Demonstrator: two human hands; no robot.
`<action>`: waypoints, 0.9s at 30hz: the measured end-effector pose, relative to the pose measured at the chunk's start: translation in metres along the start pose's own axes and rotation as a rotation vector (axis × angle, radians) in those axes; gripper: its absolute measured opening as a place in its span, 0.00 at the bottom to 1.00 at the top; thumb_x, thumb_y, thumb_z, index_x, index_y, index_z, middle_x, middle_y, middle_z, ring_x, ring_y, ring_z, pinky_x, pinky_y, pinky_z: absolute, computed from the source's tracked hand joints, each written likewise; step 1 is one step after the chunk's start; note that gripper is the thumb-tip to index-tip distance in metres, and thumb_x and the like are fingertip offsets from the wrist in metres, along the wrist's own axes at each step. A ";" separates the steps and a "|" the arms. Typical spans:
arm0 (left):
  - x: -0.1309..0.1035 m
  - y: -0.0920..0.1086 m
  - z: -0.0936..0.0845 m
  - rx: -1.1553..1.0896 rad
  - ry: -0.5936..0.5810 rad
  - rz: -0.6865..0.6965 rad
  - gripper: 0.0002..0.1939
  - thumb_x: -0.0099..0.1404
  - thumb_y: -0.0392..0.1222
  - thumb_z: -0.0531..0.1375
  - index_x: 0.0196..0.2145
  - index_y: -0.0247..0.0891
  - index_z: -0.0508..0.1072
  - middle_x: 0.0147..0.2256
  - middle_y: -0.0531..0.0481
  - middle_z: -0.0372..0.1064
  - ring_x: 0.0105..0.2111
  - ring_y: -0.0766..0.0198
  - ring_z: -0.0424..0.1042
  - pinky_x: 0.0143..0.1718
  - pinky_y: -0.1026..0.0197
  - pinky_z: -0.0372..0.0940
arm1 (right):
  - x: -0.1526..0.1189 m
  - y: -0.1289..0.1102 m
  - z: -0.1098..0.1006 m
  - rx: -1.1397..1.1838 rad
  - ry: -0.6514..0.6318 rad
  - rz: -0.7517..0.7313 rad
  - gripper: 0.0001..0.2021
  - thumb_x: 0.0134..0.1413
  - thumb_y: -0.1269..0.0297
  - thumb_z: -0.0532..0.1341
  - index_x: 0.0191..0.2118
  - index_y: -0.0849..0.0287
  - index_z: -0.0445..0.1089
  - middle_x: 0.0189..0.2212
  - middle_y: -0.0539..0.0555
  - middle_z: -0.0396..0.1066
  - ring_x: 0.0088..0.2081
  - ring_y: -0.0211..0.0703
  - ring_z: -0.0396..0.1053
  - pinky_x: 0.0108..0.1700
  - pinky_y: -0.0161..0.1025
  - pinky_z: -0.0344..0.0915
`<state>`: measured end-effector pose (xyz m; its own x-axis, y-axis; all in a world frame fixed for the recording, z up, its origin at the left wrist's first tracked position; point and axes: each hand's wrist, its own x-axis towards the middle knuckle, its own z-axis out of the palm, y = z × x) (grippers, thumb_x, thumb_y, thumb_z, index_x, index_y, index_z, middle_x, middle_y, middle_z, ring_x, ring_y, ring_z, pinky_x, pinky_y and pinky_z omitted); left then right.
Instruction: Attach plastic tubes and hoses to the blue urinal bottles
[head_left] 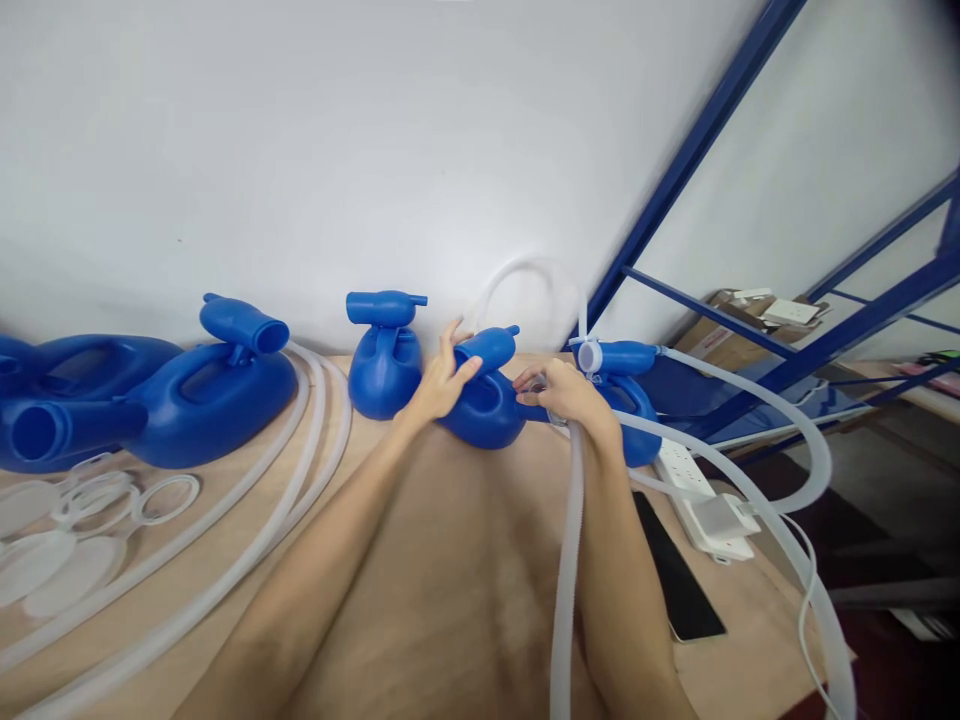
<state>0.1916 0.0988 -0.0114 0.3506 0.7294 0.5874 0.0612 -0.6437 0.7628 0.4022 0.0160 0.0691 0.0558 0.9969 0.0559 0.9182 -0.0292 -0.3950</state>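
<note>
Fingers of the left hand (444,385) stood parted, thumb against the mouth end of the middle blue bottle (484,426), probably bracing it. Bottle sat on the table (450,560) between both hands, likely kept central for easy reach. Right hand (568,388) had fingers curled closed on a clear piece (556,417), presumably for fine control; grip partly hidden. Pale hose (568,570) hung just below; join unclear.
</note>
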 end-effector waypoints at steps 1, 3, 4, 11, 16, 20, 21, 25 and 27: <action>-0.001 -0.005 -0.007 -0.026 -0.039 -0.027 0.42 0.74 0.64 0.55 0.74 0.38 0.46 0.63 0.35 0.65 0.64 0.42 0.67 0.67 0.42 0.60 | 0.000 0.000 0.000 0.008 -0.001 -0.001 0.09 0.49 0.70 0.72 0.39 0.54 0.83 0.39 0.53 0.84 0.44 0.48 0.80 0.48 0.38 0.73; -0.004 -0.013 -0.015 -0.043 -0.067 -0.057 0.46 0.72 0.66 0.57 0.75 0.38 0.45 0.64 0.36 0.66 0.63 0.41 0.68 0.66 0.42 0.61 | 0.001 0.000 0.001 0.022 -0.002 0.005 0.10 0.49 0.71 0.71 0.39 0.54 0.83 0.38 0.52 0.84 0.43 0.47 0.80 0.47 0.38 0.73; -0.006 -0.016 -0.016 -0.036 -0.067 -0.052 0.47 0.71 0.67 0.58 0.74 0.38 0.46 0.65 0.36 0.65 0.64 0.41 0.68 0.66 0.42 0.61 | 0.001 0.000 0.001 0.026 -0.001 0.013 0.10 0.49 0.71 0.71 0.39 0.54 0.83 0.38 0.52 0.84 0.43 0.47 0.80 0.46 0.38 0.73; -0.015 -0.025 0.006 0.094 -0.028 -0.014 0.36 0.69 0.71 0.55 0.56 0.36 0.73 0.56 0.36 0.75 0.58 0.41 0.72 0.63 0.41 0.63 | -0.002 -0.008 0.000 0.015 0.000 0.104 0.08 0.49 0.71 0.70 0.37 0.55 0.80 0.37 0.50 0.84 0.42 0.47 0.80 0.41 0.37 0.71; -0.020 -0.027 0.014 0.247 0.033 -0.014 0.35 0.65 0.68 0.63 0.58 0.39 0.72 0.59 0.36 0.72 0.62 0.38 0.68 0.65 0.37 0.59 | -0.008 -0.011 -0.003 -0.053 0.038 0.149 0.19 0.52 0.65 0.73 0.51 0.55 0.78 0.44 0.55 0.83 0.48 0.50 0.79 0.47 0.40 0.71; -0.021 -0.029 0.015 0.304 0.039 0.002 0.32 0.66 0.64 0.63 0.58 0.39 0.72 0.59 0.37 0.73 0.62 0.40 0.68 0.64 0.40 0.60 | -0.013 -0.014 -0.006 -0.159 0.038 0.158 0.10 0.55 0.59 0.72 0.41 0.57 0.80 0.42 0.59 0.82 0.48 0.55 0.79 0.47 0.42 0.70; -0.021 -0.030 0.015 0.314 0.040 0.003 0.31 0.67 0.64 0.63 0.58 0.39 0.72 0.59 0.37 0.73 0.62 0.41 0.68 0.64 0.41 0.60 | -0.013 -0.016 -0.005 -0.172 0.030 0.151 0.07 0.57 0.60 0.71 0.39 0.56 0.80 0.41 0.58 0.82 0.47 0.54 0.79 0.46 0.41 0.70; -0.021 -0.031 0.017 0.344 0.039 0.005 0.29 0.69 0.63 0.62 0.57 0.40 0.72 0.59 0.38 0.73 0.62 0.42 0.68 0.64 0.41 0.60 | -0.014 -0.026 0.001 -0.194 0.047 0.168 0.04 0.58 0.66 0.68 0.38 0.55 0.80 0.43 0.57 0.82 0.49 0.56 0.78 0.46 0.43 0.69; -0.021 -0.032 0.017 0.355 0.034 0.006 0.29 0.69 0.63 0.62 0.57 0.40 0.72 0.59 0.38 0.72 0.62 0.41 0.67 0.64 0.41 0.60 | -0.013 -0.029 0.005 -0.195 0.067 0.177 0.06 0.56 0.72 0.65 0.37 0.56 0.80 0.43 0.58 0.82 0.50 0.58 0.77 0.47 0.44 0.69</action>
<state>0.1982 0.0997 -0.0527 0.3208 0.7286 0.6051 0.3824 -0.6842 0.6211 0.3724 0.0040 0.0753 0.2420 0.9681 0.0650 0.9497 -0.2226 -0.2203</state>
